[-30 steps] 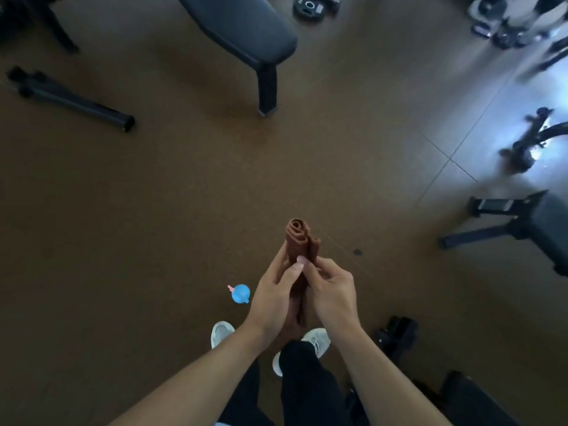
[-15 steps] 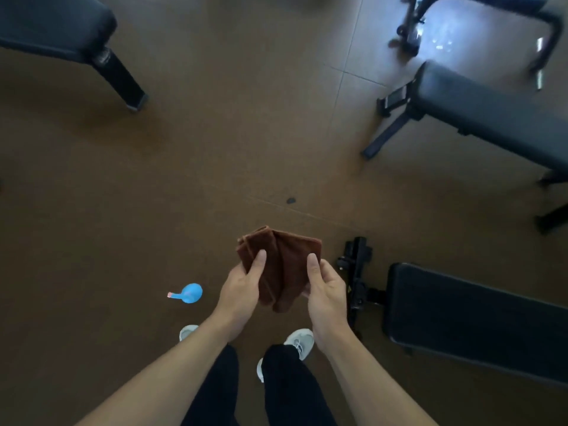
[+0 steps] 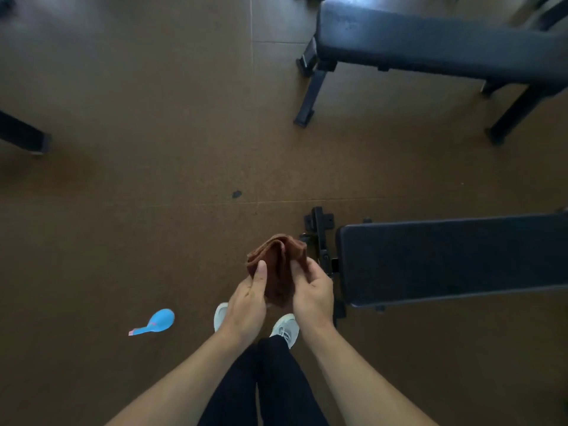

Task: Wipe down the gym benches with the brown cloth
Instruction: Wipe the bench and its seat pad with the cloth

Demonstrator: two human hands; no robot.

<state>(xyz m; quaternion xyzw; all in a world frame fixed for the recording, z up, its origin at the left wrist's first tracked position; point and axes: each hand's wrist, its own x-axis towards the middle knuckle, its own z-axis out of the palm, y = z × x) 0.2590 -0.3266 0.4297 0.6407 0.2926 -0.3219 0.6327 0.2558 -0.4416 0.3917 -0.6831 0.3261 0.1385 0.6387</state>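
A folded brown cloth (image 3: pixel 278 265) is held in front of me above the floor, between both hands. My left hand (image 3: pixel 247 299) grips its left side with the thumb on top. My right hand (image 3: pixel 313 292) holds its right side from below. Just right of my hands lies a black padded gym bench (image 3: pixel 455 259), its near end almost beside my right hand. A second black bench (image 3: pixel 430 41) stands farther off at the upper right on black legs.
A blue deflated balloon (image 3: pixel 156 321) lies on the brown floor to my left. My white shoes (image 3: pixel 284 329) and dark trousers are below my hands. A black bench leg (image 3: pixel 24 138) pokes in at the left edge. A dark spot (image 3: pixel 236 194) marks the floor ahead.
My view has swung right, bringing two benches into sight. The cloth has gone from an upright roll to a flatter folded bundle, still held in both hands.
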